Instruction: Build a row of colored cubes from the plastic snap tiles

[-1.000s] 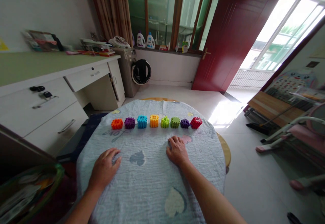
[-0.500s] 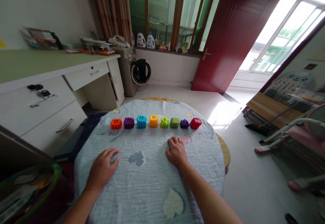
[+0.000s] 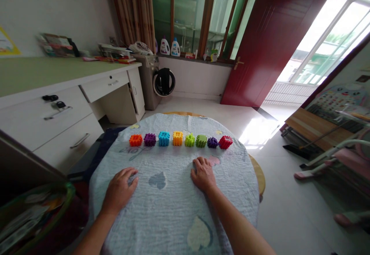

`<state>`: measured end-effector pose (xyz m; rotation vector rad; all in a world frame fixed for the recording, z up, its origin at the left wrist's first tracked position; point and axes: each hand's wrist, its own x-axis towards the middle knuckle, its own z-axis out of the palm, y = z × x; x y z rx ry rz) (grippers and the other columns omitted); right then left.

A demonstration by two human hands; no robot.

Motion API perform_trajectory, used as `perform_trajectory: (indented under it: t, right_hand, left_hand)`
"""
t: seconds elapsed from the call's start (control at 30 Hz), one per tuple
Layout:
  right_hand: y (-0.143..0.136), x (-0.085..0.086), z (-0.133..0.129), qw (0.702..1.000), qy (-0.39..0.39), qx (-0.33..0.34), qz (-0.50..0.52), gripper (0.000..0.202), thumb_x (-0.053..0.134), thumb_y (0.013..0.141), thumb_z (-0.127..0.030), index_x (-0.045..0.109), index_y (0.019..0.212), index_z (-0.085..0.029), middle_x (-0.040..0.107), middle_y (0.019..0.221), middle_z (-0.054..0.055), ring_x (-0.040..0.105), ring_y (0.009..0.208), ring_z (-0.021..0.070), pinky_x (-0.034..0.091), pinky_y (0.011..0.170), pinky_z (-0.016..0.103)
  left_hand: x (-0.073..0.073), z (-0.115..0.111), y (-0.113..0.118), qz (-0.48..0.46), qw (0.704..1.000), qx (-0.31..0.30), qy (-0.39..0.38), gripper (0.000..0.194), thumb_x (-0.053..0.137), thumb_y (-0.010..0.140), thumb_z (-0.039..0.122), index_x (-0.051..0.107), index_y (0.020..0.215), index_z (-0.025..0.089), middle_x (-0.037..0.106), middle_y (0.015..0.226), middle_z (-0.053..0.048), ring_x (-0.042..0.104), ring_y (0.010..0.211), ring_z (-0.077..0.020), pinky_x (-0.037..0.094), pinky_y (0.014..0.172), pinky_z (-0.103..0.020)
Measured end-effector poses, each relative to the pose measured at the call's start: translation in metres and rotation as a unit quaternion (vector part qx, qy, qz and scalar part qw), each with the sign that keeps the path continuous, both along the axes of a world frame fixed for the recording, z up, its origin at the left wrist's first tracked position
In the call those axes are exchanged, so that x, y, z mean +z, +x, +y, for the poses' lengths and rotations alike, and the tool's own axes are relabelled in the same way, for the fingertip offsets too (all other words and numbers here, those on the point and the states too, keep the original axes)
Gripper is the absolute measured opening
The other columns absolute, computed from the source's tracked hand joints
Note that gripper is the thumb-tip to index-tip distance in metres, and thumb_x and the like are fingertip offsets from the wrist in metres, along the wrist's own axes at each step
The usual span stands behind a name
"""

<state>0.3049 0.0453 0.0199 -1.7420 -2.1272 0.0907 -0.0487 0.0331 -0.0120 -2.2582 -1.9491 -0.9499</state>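
Observation:
Several coloured toy blocks stand in a row across the far part of the cloth-covered table (image 3: 173, 212). From the left they include an orange block (image 3: 135, 140), a purple one (image 3: 150, 140), a blue one (image 3: 163, 139) and a yellow one (image 3: 177, 138). Further right are a lime block (image 3: 190, 140), a green one (image 3: 201, 141), a dark purple one (image 3: 212, 142) and a red one (image 3: 226, 142). My left hand (image 3: 120, 187) rests open on the cloth at the left, holding nothing. Nearer the row, my right hand (image 3: 204, 173) lies open and holds nothing.
A white desk (image 3: 66, 68) with drawers stands at the left, beside a washing machine (image 3: 150, 79) with its door open. At the lower left is a bin (image 3: 69, 197). A red door (image 3: 260, 47) and a pink chair (image 3: 351, 158) are on the right.
The whole view has shifted slightly, so everything sits a little further right in the picture. Both hands and the blocks keep their places on the cloth.

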Motion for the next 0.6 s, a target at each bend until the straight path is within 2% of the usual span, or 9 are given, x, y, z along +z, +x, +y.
perform_trajectory:
  t: [0.23,0.6]
  right_hand:
    - [-0.0002,0.0040,-0.0029,1.000,-0.003,-0.002,0.003,0.021,0.056,0.083,-0.028,0.059,0.103,-0.022,0.057,0.106,0.006,0.046,0.103,0.0233,0.033,0.093,0.034]
    - [-0.0005,0.0045,-0.0028,1.000,-0.004,0.005,0.010,0.022,0.056,0.082,-0.026,0.059,0.104,-0.022,0.057,0.106,0.006,0.046,0.104,0.0237,0.034,0.093,0.035]
  left_hand:
    - [0.0073,-0.0026,0.0044,0.000,1.000,0.004,0.002,0.028,0.049,0.081,0.038,0.067,0.094,0.019,0.071,0.104,-0.010,0.065,0.101,-0.0256,0.050,0.094,-0.039]
    - [0.0082,-0.0070,0.0044,0.010,1.000,-0.004,0.004,0.029,0.050,0.082,0.035,0.067,0.098,0.018,0.070,0.106,-0.010,0.064,0.103,-0.0256,0.049,0.096,-0.039]
